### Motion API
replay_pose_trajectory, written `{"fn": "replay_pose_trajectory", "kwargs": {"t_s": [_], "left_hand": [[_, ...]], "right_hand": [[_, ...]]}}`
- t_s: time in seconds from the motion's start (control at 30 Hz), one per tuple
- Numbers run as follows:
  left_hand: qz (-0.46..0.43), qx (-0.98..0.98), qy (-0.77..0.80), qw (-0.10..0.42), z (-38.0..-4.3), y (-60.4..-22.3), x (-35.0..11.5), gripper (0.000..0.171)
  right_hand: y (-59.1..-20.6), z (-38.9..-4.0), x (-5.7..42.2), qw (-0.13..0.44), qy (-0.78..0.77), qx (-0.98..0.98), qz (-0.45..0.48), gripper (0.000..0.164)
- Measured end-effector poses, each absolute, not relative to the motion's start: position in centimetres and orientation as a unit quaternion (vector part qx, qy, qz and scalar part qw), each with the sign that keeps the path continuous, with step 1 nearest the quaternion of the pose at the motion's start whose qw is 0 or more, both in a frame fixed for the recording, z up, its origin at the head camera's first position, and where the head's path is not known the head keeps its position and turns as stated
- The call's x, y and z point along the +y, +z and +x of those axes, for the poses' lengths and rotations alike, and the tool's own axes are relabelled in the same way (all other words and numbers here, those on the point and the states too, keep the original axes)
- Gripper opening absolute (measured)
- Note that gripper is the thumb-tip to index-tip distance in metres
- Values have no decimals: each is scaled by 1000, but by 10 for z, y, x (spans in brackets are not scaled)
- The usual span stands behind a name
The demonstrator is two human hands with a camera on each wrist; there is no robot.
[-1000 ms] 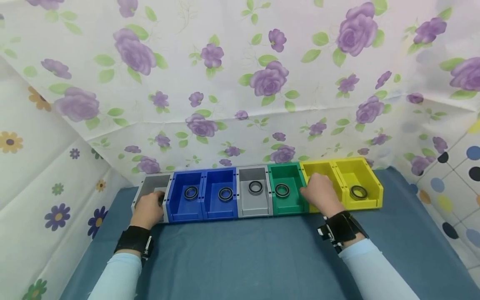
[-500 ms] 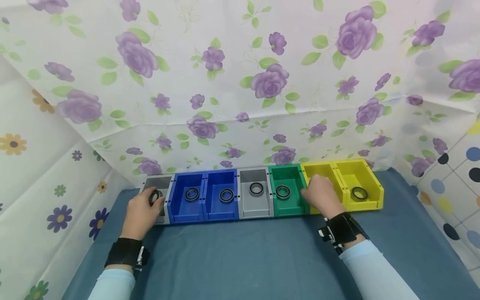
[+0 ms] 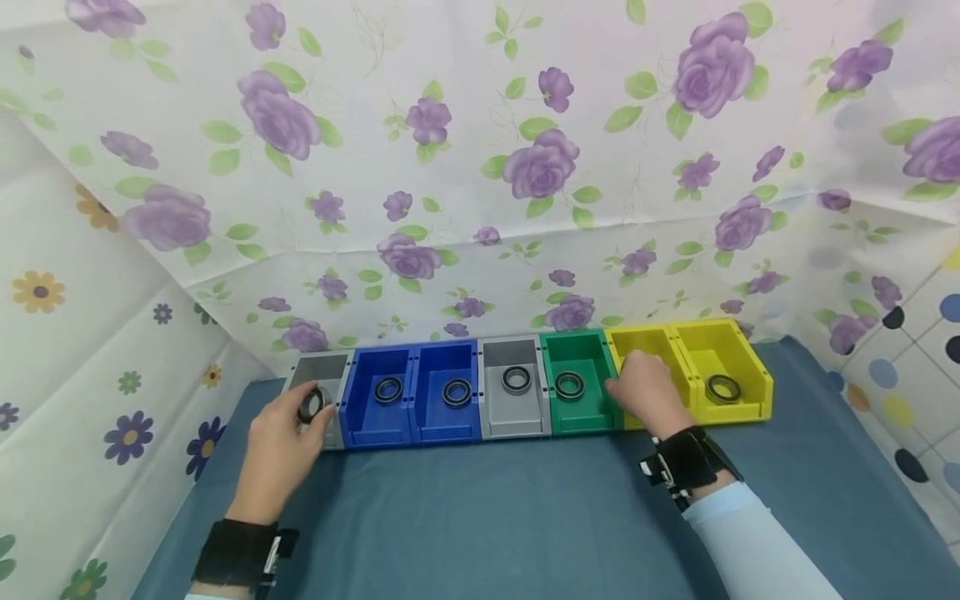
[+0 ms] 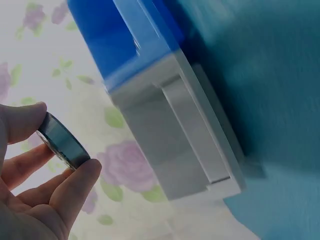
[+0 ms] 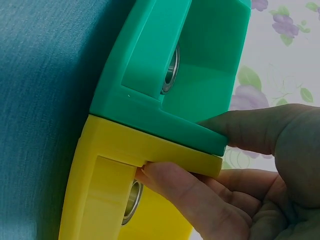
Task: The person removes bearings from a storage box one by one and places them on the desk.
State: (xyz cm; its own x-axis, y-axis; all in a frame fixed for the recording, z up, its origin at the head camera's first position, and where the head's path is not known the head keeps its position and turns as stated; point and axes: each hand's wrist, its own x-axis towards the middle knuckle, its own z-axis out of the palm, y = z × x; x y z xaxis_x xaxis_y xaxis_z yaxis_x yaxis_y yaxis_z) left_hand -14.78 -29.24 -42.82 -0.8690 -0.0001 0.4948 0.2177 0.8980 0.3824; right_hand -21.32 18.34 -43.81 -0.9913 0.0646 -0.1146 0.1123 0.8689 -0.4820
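Note:
My left hand (image 3: 276, 450) pinches a ball bearing (image 4: 69, 145) by its rim between thumb and fingers. In the head view the bearing appears over the leftmost grey bin (image 3: 318, 365); the left wrist view shows a gap between bearing and bin. My right hand (image 3: 647, 390) grips the adjoining walls of the green bin (image 3: 581, 350) and the near yellow bin (image 3: 637, 337). Its thumb (image 5: 245, 127) is on the green side, its fingers (image 5: 185, 195) on the yellow side. A bearing (image 5: 132, 202) lies in that yellow bin, hidden by the hand in the head view.
Two blue bins (image 3: 378, 362), a second grey bin (image 3: 510, 354) and a far-right yellow bin (image 3: 705, 346) complete the row, each with a bearing inside. Another bearing (image 3: 569, 386) is in the green bin. A blue cloth (image 3: 480, 517) covers the table; flowered sheets (image 3: 480, 167) hang behind.
My left hand has drawn back out of the leftmost grey bin, bringing the bearing up into view and rotating at the wrist. The right hand keeps its grip at the same place.

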Motion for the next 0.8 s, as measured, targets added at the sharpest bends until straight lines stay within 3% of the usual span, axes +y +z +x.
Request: {"fn": "replay_pose_trajectory", "kwargs": {"t_s": [0.4, 0.8], "left_hand": [[-96, -954, -195, 206, -117, -436, -260, 45], [-115, -972, -159, 131, -106, -455, -254, 43]], "right_hand": [[-437, -213, 183, 51, -251, 965, 47, 27], [-438, -213, 183, 50, -251, 965, 50, 28]]}}
